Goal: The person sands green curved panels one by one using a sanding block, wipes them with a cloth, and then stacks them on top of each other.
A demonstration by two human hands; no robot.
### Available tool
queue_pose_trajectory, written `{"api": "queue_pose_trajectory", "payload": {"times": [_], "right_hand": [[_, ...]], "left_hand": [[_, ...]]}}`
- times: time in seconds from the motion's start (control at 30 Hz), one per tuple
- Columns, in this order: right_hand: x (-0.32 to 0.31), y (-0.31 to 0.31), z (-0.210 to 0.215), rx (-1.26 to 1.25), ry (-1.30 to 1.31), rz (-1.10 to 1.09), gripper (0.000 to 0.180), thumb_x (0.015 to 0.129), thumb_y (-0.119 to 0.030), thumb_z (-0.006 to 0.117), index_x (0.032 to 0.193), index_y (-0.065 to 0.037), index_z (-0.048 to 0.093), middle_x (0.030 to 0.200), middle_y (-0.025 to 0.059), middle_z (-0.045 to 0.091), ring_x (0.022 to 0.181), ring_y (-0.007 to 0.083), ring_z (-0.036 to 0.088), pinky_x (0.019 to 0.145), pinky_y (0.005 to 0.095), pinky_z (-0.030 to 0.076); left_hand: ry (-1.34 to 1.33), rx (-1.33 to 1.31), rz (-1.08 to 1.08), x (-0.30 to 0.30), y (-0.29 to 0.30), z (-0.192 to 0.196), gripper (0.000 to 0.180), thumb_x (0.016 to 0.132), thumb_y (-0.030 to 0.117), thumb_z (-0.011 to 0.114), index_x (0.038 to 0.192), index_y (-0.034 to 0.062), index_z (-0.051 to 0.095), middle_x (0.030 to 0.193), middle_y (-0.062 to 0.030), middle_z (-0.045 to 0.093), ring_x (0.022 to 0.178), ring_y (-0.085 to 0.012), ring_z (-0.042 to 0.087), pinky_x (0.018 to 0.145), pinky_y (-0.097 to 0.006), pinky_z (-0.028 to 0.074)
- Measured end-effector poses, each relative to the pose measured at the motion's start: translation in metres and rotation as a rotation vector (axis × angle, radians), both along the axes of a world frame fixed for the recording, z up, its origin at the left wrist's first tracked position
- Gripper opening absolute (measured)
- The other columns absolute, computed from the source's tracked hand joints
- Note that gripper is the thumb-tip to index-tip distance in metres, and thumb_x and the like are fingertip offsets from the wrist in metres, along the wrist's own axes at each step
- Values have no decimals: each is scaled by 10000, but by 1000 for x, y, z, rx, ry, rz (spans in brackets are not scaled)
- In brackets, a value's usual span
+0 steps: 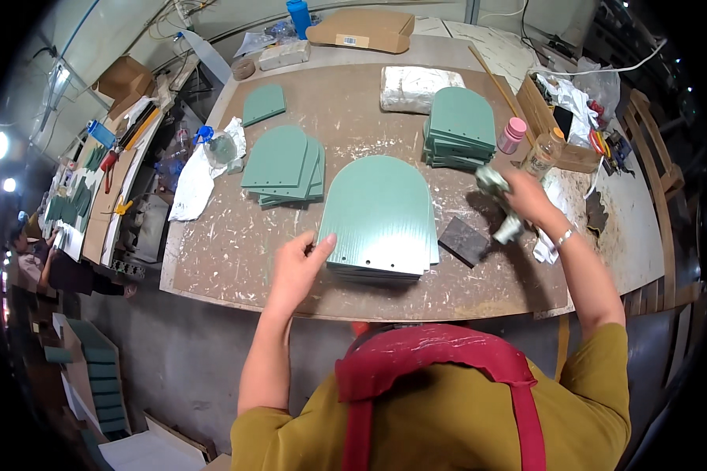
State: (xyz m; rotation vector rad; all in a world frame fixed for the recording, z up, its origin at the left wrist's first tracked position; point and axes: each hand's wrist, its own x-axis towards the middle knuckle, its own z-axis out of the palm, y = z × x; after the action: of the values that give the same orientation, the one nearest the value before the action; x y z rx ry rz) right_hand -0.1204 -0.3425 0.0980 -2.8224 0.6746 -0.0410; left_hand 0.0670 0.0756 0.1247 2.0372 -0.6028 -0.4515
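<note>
A stack of green, round-topped panels (379,208) lies in front of me, glossy on top with small holes along its straight near edge. My left hand (297,271) grips the stack's left edge near the front corner, thumb on the top panel. To the right, my right hand (529,200) is closed around a crumpled, stained cloth (492,182) above the table, with part of the cloth hanging down. A flat dark square block (464,242) lies between the stack and the cloth.
More green panels sit in a left pile (281,161), a single piece (264,104) and a right pile (461,122). A pink bottle (512,136) and a clear bottle (543,153) stand near my right hand. A spray bottle (221,147) rests on white cloth. Another person works far left.
</note>
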Motion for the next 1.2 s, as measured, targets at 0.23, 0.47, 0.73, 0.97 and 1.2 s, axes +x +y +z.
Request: {"api": "queue_pose_trajectory", "payload": {"times": [0.23,0.47,0.73,0.97,1.2], "right_hand": [[-27,100,48,947,-278,78,690,907,-358,703,1453,-35,431,1396,160,525,1247,274,531,991,386,477],[-47,163,54,2151,-744,-21,1104,743,-666,737,1527,-45,270,1511,153,406,1397,323,399,1167,502,339],[-48,141,56,1974,-913,-155,515,868,-38,646,1350,41,482,1236,162,607,1137,274,617,1011,420,510],[-35,127,57,1904,-884,-118,650,860,-100,684,1437,2,403,1353,162,551,1253,298,553,1068,446,463],[-8,102,33,1580,-908,66,1046,816,-575,742,1577,-127,182,1584,95,306,1450,268,322,1170,467,317]], "left_hand": [[-100,-447,26,-26,-29,69,218,947,203,635,798,51,587,710,-35,566,606,-105,531,551,-255,433],[-1360,-613,-743,-106,-93,51,75,852,127,650,829,127,580,969,-48,676,835,-167,658,665,-263,515],[-1452,-391,-552,-90,-97,21,265,863,209,660,1126,240,665,1192,7,653,1109,-173,595,1078,-431,376],[-1479,-289,-451,-78,-111,31,323,871,171,595,1182,215,672,1211,8,641,1071,-170,595,883,-357,443],[-91,-862,-177,-67,-134,53,316,919,42,663,1234,54,645,1132,-52,671,953,-140,633,782,-287,505]]}}
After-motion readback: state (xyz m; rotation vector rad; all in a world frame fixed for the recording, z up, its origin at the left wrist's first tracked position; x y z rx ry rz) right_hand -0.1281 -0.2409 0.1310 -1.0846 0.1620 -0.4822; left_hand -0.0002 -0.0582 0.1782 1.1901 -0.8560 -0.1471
